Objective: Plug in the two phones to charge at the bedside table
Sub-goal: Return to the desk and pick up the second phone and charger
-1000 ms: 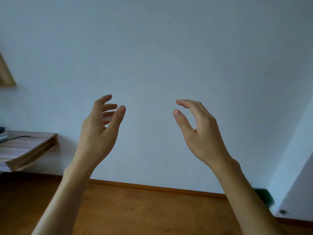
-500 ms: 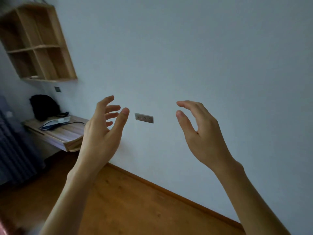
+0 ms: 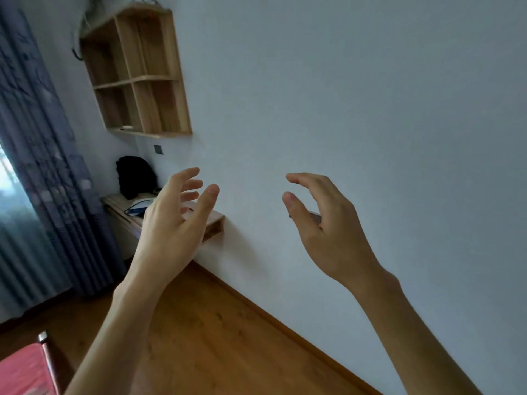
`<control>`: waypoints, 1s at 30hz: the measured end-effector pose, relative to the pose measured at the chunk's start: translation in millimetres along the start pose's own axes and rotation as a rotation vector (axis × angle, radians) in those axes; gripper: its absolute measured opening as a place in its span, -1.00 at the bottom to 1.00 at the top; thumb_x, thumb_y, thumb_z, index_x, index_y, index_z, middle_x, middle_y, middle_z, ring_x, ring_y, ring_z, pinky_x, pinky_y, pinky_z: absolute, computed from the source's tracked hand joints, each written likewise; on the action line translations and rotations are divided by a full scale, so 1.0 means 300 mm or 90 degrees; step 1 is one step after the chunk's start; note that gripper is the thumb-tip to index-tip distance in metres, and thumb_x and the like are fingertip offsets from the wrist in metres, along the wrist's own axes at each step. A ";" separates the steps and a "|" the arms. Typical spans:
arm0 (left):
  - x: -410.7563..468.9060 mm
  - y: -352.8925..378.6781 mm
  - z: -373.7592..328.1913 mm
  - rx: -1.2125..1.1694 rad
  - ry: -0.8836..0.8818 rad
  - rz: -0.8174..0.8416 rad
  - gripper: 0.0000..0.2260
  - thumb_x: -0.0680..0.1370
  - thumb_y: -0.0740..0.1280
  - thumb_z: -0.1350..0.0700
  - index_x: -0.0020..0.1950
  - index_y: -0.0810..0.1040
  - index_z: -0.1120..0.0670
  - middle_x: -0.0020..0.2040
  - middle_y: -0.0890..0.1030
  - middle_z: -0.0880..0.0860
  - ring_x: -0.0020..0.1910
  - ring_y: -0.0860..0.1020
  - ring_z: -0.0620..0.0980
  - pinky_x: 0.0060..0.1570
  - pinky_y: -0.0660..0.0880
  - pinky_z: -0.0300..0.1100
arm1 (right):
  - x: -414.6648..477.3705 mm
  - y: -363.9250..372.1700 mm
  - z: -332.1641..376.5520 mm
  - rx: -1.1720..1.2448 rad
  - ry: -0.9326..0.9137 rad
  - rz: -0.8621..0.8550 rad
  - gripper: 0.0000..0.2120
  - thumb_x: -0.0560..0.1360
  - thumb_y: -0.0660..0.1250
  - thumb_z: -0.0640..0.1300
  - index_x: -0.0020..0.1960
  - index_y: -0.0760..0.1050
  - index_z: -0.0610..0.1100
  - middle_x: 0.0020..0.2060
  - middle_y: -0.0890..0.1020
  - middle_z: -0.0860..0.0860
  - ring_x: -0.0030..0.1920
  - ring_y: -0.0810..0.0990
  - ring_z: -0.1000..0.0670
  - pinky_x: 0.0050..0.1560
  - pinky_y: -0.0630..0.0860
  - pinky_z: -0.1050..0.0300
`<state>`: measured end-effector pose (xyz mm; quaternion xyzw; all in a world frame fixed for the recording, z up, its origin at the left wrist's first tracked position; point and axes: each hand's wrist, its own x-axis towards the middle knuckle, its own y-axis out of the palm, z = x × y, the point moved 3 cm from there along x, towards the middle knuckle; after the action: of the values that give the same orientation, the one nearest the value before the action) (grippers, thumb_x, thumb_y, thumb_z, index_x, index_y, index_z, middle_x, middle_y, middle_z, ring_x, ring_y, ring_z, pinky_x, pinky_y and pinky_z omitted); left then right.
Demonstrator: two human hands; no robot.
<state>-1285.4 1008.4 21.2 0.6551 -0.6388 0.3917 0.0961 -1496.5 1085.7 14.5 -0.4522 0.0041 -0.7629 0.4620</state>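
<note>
Not yet started. Left hand [image 3: 171, 220] and right hand [image 3: 328, 226] raised, loosely spread, empty. Bedside table [image 3: 215, 223] well ahead at the wall, cable [image 3: 135, 210] on top. Phones not distinguishable; all plugging outstanding.

The single view comes from a wide-angle camera worn on the person's head, looking forward and somewhat down along both forearms. The left hand [image 3: 171, 220] and right hand [image 3: 328, 229] are closest to the lens, raised in mid-frame. The camera faces a pale wall [image 3: 370, 109] at an angle and is rolled, so the skirting board [image 3: 285, 325] slants down to the right above the wooden floor [image 3: 214, 337]. Farther off at the left are the bedside table [image 3: 214, 223], the wooden wall shelf [image 3: 137, 75] above it and the curtain [image 3: 37, 166] at the frame's edge.
</note>
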 end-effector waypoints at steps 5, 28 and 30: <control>0.151 -0.072 0.160 0.023 -0.007 -0.017 -0.54 0.59 0.25 -0.19 0.46 0.42 -0.07 0.29 0.58 -0.08 0.24 0.55 -0.12 0.12 0.44 -0.22 | 0.169 0.190 -0.012 0.019 -0.023 0.014 -0.67 0.65 0.20 0.05 0.38 0.43 0.01 0.32 0.50 0.13 0.35 0.42 0.17 0.28 0.52 -0.02; 0.892 -0.121 1.074 0.106 -0.107 -0.097 -0.54 0.55 0.25 -0.21 0.38 0.51 -0.05 0.15 0.61 -0.21 0.12 0.50 -0.48 -0.11 0.38 -0.63 | 0.965 1.203 -0.438 0.124 -0.031 0.154 -0.68 0.65 0.18 0.07 0.38 0.40 0.06 0.32 0.49 0.17 0.27 0.38 0.31 0.14 0.20 0.66; 0.957 -0.136 1.146 0.108 -0.113 -0.104 -0.52 0.53 0.23 -0.24 0.37 0.51 -0.07 0.12 0.60 -0.26 0.09 0.49 -0.52 -0.10 0.39 -0.61 | 1.046 1.288 -0.457 0.133 -0.040 0.157 -0.69 0.65 0.19 0.04 0.37 0.42 0.03 0.30 0.50 0.15 0.25 0.38 0.31 0.14 0.20 0.66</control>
<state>-1149.4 581.3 -12.9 0.7429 -0.5538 0.3758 0.0155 -1372.2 585.6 -14.9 -0.4215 -0.0343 -0.6821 0.5965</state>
